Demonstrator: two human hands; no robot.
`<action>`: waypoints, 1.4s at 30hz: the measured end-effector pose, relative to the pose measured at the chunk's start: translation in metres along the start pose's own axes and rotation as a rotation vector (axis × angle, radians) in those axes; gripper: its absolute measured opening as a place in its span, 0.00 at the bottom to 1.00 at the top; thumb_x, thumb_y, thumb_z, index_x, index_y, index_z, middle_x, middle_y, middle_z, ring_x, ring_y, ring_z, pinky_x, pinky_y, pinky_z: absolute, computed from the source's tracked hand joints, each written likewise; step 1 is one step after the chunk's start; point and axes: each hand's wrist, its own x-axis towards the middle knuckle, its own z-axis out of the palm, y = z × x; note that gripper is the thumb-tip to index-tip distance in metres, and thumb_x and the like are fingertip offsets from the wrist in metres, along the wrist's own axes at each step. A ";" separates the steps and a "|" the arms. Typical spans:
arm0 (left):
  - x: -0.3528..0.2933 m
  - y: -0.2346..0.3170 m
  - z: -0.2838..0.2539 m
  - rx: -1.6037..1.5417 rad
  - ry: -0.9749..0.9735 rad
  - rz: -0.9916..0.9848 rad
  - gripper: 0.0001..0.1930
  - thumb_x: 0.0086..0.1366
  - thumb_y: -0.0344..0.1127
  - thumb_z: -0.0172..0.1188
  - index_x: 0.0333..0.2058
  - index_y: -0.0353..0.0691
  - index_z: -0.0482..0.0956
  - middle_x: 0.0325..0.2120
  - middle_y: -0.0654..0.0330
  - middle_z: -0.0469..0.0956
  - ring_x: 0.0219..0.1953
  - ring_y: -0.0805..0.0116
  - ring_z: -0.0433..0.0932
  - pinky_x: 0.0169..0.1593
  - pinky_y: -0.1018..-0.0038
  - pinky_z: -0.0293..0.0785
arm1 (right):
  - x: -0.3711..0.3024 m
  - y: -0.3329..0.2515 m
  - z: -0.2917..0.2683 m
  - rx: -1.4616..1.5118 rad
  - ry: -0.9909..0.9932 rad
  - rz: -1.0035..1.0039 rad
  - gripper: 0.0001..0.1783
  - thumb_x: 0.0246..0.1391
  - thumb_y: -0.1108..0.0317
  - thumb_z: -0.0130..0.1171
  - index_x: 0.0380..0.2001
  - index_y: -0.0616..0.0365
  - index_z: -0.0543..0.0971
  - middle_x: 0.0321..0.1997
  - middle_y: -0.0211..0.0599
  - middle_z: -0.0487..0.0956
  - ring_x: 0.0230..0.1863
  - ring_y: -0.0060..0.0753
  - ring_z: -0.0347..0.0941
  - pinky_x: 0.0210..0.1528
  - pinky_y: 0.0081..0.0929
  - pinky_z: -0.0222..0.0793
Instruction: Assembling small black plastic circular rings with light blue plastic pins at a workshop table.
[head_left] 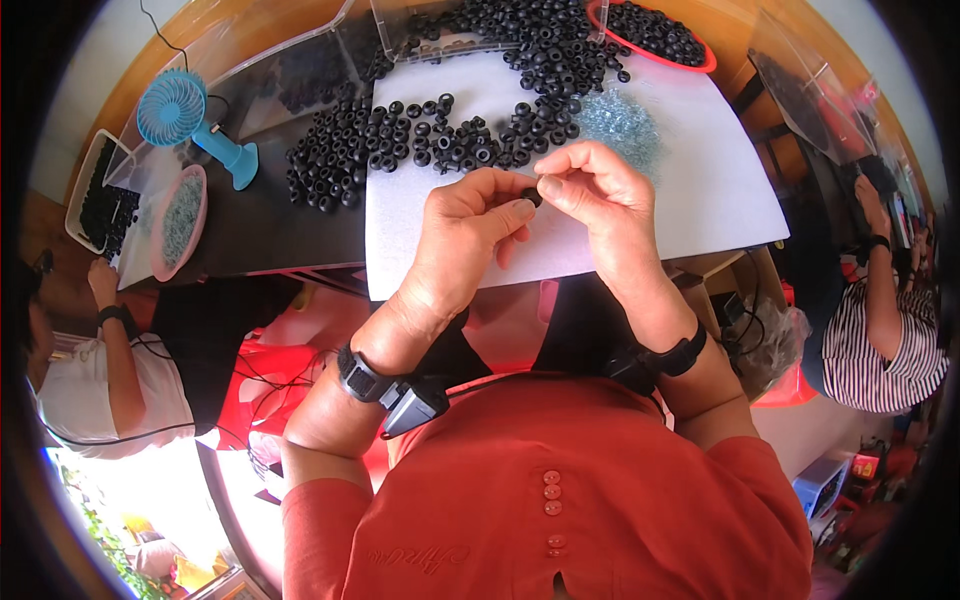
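Above the white sheet, my left hand [465,225] pinches a small round black part [533,196] between thumb and forefinger. Thumb and forefinger of my right hand [610,200] come close together right beside that part; whatever they hold is too small to make out. Just beyond my hands lies a loose heap of round black parts [465,145] with holes through them. A pile of tiny clear, bluish pieces [620,125] sits on the white sheet [715,180] past my right hand.
A red tray [708,62] of black parts stands at the far right. To the left are a blue fan [172,108], a pink tray [160,250] of clear pieces and a white bin [75,215]. Clear panels [290,75] stand behind. Other people sit at both sides.
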 end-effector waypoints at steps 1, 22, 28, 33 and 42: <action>0.000 -0.001 0.000 -0.002 0.003 0.004 0.10 0.68 0.25 0.60 0.47 0.28 0.79 0.32 0.59 0.80 0.30 0.75 0.77 0.29 0.80 0.71 | 0.000 0.001 0.002 -0.002 -0.002 0.002 0.06 0.58 0.81 0.63 0.38 0.61 0.80 0.37 0.28 0.81 0.40 0.16 0.76 0.45 0.18 0.73; -0.007 -0.003 -0.012 -0.079 -0.027 -0.008 0.08 0.68 0.25 0.59 0.44 0.27 0.79 0.31 0.58 0.80 0.29 0.73 0.78 0.25 0.79 0.73 | -0.002 0.008 0.015 -0.025 0.025 0.056 0.04 0.56 0.79 0.66 0.35 0.62 0.81 0.33 0.29 0.81 0.35 0.16 0.75 0.42 0.18 0.72; -0.008 -0.002 -0.012 -0.057 -0.010 -0.003 0.09 0.67 0.23 0.60 0.45 0.27 0.79 0.32 0.57 0.80 0.29 0.73 0.78 0.25 0.79 0.73 | -0.002 0.009 0.016 -0.010 0.030 0.033 0.04 0.56 0.79 0.66 0.34 0.62 0.81 0.33 0.29 0.81 0.35 0.16 0.75 0.42 0.18 0.72; -0.006 -0.002 -0.016 -0.069 -0.015 -0.035 0.09 0.66 0.23 0.60 0.44 0.26 0.78 0.33 0.56 0.80 0.29 0.72 0.78 0.24 0.79 0.73 | -0.006 0.009 0.015 0.022 -0.079 0.040 0.04 0.57 0.78 0.65 0.35 0.62 0.80 0.33 0.29 0.81 0.36 0.15 0.75 0.42 0.18 0.73; -0.012 0.001 -0.017 -0.115 -0.019 -0.061 0.08 0.66 0.22 0.59 0.43 0.25 0.78 0.32 0.55 0.80 0.27 0.72 0.79 0.23 0.78 0.73 | -0.020 0.008 0.011 -0.839 -0.185 -0.638 0.07 0.51 0.77 0.65 0.36 0.61 0.80 0.31 0.40 0.74 0.30 0.49 0.72 0.33 0.36 0.70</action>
